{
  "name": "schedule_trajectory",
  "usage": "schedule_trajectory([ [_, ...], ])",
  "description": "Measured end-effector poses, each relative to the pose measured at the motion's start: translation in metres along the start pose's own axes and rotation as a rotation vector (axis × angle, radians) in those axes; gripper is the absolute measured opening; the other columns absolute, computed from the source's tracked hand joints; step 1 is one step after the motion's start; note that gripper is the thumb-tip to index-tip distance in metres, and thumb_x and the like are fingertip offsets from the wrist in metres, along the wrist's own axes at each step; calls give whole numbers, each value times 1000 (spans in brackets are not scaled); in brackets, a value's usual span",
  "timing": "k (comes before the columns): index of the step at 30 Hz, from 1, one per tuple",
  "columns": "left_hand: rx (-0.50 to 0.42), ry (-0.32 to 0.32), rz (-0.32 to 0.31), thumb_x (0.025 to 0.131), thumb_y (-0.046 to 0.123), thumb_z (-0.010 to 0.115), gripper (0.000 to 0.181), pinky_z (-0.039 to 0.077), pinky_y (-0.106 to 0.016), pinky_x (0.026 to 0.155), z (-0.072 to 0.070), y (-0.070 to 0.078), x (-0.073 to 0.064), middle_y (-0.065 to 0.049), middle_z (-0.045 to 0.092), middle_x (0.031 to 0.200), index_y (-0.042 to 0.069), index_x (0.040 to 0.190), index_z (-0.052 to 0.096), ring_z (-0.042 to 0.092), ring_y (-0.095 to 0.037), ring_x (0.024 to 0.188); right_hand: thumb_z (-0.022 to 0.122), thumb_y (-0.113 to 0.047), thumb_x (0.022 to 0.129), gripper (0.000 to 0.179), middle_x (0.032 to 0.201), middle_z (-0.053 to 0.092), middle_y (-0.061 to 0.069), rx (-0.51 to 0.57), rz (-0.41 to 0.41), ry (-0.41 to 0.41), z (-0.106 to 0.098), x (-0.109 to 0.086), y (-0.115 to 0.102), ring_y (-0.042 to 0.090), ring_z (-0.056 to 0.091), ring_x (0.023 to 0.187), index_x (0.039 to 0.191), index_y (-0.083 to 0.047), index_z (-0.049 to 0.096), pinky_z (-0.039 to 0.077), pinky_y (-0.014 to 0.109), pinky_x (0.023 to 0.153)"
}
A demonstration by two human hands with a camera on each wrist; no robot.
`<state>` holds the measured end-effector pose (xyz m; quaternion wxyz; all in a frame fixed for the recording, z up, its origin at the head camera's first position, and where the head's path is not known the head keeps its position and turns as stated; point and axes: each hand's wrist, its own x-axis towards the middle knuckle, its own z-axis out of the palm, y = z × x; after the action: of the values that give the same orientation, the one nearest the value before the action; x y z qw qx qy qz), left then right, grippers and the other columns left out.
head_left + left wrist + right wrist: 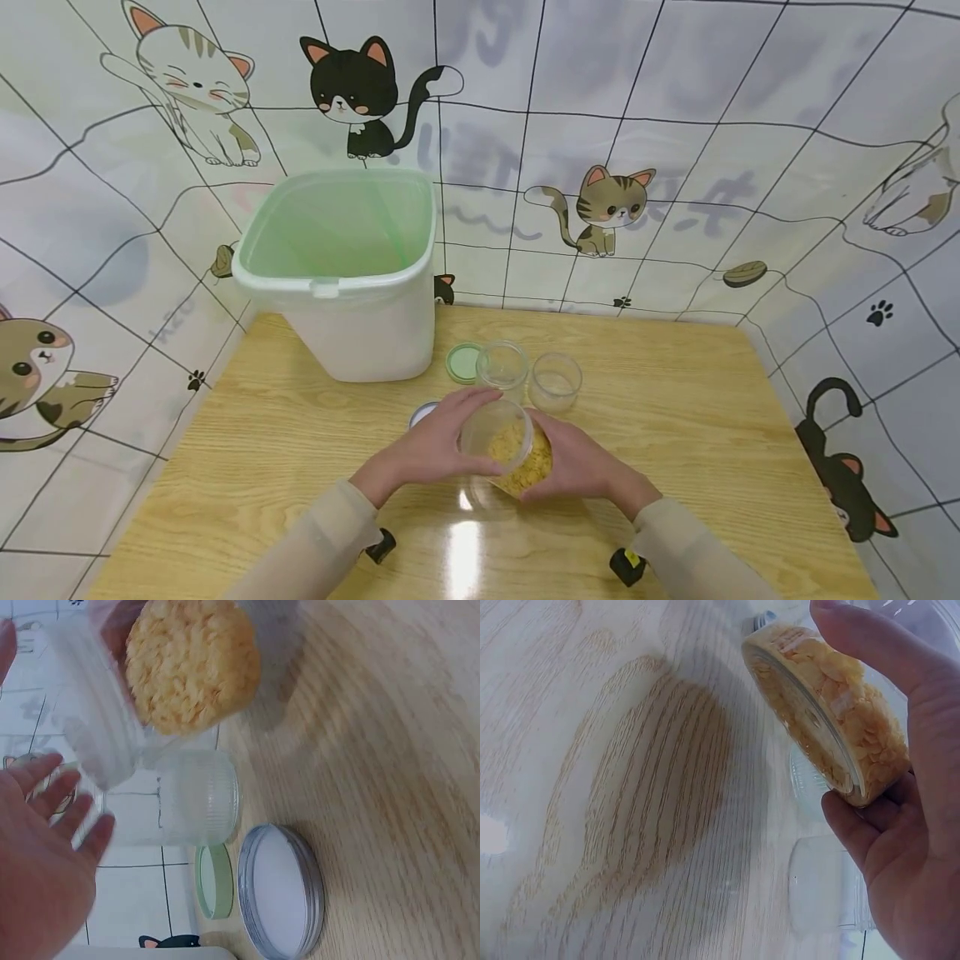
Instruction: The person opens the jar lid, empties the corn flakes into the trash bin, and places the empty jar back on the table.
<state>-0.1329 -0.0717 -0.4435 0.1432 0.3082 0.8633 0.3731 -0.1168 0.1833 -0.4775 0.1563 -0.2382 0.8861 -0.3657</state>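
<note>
My right hand (577, 460) grips a clear jar of yellow flakes (531, 468) round its lower side. The jar is tilted off the tabletop, and its underside shows in the right wrist view, with flakes (862, 727) heaped inside. My left hand (442, 442) is at the jar's clear upper end, thumb on one side and fingers on the other. In the left wrist view the left fingers (64, 802) are spread and fairly straight beside the jar's rim (97, 712). Whether they touch it, I cannot tell.
Two clear jars, one (502, 367) beside a green lid (463, 363) and another (555, 382) to its right, stand behind my hands. A silver-rimmed lid (281, 892) lies on the wooden table (675, 400). At the back left stands a large white bin (367, 333) with a green inside.
</note>
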Motion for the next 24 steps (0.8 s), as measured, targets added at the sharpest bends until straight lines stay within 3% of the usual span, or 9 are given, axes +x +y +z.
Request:
schedule_trajectory([
  [5,-95,-123,121,71,38,85,104,16,-59,119,-4,-7,0,8,13,165,34,154,23,7,-18,153,93,-41,59,106,123,58,-14,21,-26,-7,0,0,0,6,57,104,146,-16,37,49,31,92],
  [7,-98,-156,134,72,31,84,105,16,-59,119,-4,-8,0,9,11,165,36,155,20,5,-16,153,93,-40,59,105,123,58,-13,30,-39,-8,0,0,-1,6,57,104,146,-16,38,49,32,92],
  [10,-58,-153,118,73,29,83,104,21,-56,119,-4,-7,0,11,14,164,36,155,19,13,-16,152,93,-38,59,105,122,58,-13,36,-42,-9,0,0,-2,6,57,104,146,-16,38,49,31,93],
  [17,76,-97,-34,68,61,80,113,42,-48,108,-2,0,1,1,26,159,32,157,16,38,-22,140,93,-39,58,108,124,57,-13,10,0,-4,-2,-1,-5,6,57,105,147,-15,36,49,33,93],
  [21,40,-120,-26,65,60,83,121,37,-52,111,-4,0,1,0,18,162,28,157,13,29,-26,146,93,-40,58,108,124,57,-13,4,12,-8,-2,0,-4,6,56,106,147,-16,35,49,33,93],
  [24,-21,-155,22,64,43,90,122,27,-54,117,-6,-2,0,5,10,165,29,157,12,16,-24,151,93,-39,58,108,123,56,-14,7,16,-9,-3,-1,-4,7,56,105,147,-16,36,49,33,93],
])
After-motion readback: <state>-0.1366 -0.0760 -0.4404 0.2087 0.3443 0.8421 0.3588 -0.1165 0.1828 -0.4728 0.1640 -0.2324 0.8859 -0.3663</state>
